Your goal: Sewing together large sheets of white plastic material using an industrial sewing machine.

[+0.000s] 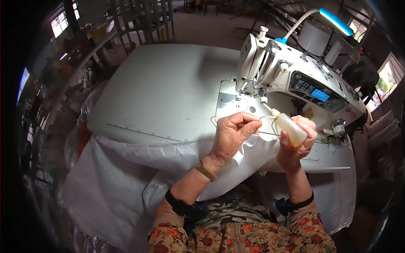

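My right hand (291, 156) is wrapped around a small translucent squeeze bottle (292, 130) with some yellowish liquid at its base. Its thin nozzle (268, 108) points up and left, close to the needle end of a white sewing machine (270, 71). My left hand (232, 134) pinches a thin cord (269, 133) that runs to the bottle's neck. Below both hands, a white woven sheet (122, 181) hangs over the table's near edge. Whether the left fingers also touch the sheet is hidden.
The grey sewing table (160, 92) carries a ruler strip (147, 134) near its front edge. A lit lamp (336, 22) arches over the machine, with a large white thread cone (314, 38) behind. Railings (143, 21) stand at the far left.
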The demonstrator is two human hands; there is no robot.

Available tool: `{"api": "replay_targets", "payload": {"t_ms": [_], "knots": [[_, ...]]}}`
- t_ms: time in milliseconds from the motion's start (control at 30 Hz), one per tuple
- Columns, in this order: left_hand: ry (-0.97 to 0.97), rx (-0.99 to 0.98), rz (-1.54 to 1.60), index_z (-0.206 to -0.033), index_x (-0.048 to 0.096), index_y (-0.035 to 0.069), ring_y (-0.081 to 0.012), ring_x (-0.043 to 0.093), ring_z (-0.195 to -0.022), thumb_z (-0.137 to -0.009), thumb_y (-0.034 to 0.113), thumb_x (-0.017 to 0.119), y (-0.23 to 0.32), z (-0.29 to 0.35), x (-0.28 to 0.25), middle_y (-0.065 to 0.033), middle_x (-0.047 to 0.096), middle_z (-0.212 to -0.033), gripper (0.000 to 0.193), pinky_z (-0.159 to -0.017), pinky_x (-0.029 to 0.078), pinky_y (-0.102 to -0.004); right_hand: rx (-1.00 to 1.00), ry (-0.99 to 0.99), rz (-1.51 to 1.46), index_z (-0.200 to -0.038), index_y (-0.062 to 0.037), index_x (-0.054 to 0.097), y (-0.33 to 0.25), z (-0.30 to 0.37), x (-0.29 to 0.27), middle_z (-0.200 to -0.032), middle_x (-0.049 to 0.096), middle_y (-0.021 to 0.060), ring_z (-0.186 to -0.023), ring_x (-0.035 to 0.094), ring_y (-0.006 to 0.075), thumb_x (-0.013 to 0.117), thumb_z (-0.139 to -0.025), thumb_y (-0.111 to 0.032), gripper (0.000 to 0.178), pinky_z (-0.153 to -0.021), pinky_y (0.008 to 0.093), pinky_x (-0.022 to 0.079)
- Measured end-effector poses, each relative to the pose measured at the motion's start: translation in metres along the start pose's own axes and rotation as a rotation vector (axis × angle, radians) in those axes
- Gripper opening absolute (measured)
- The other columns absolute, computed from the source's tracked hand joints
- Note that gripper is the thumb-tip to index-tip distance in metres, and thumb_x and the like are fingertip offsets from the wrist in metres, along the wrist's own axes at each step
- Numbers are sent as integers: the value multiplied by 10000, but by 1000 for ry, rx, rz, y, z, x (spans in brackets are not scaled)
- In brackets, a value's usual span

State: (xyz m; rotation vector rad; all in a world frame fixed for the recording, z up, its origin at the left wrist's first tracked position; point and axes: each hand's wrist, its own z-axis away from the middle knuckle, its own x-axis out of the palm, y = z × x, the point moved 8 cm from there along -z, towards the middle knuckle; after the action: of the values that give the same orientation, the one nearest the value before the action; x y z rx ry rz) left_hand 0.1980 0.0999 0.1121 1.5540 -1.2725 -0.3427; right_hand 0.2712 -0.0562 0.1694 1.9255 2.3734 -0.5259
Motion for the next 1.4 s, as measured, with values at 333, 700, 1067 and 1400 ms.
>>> {"api": "replay_targets", "payload": {"t_ms": [333,700,1067,1400], "knots": [[210,-30,193,-948,673,-18,-2,515,-589,-942,114,668,-18,-14,29,12,623,-665,132,-545,411,-173,427,59,-12,-1115,-5,527,36,-24,1,-1023,583,100,-916,569,173,725,-880,-173,351,-842,307,468],[255,-46,246,-955,674,-22,-56,556,-570,-929,97,677,-27,-19,31,-19,625,-674,122,-529,438,-195,528,45,-163,-1084,-4,539,51,-28,7,-969,621,70,-882,578,130,716,-893,-158,303,-813,280,479],[259,-20,223,-960,663,-31,-30,528,-569,-945,109,660,-26,-20,32,1,615,-654,141,-527,420,-187,532,31,-183,-1082,-10,538,54,-27,9,-986,610,61,-891,574,119,704,-899,-139,279,-814,270,476],[257,-38,240,-962,664,-31,-29,527,-566,-946,105,656,-27,-20,31,0,610,-653,137,-522,412,-186,535,26,-204,-1086,-8,536,50,-32,11,-994,609,63,-901,574,117,697,-902,-124,270,-818,262,476]]}}
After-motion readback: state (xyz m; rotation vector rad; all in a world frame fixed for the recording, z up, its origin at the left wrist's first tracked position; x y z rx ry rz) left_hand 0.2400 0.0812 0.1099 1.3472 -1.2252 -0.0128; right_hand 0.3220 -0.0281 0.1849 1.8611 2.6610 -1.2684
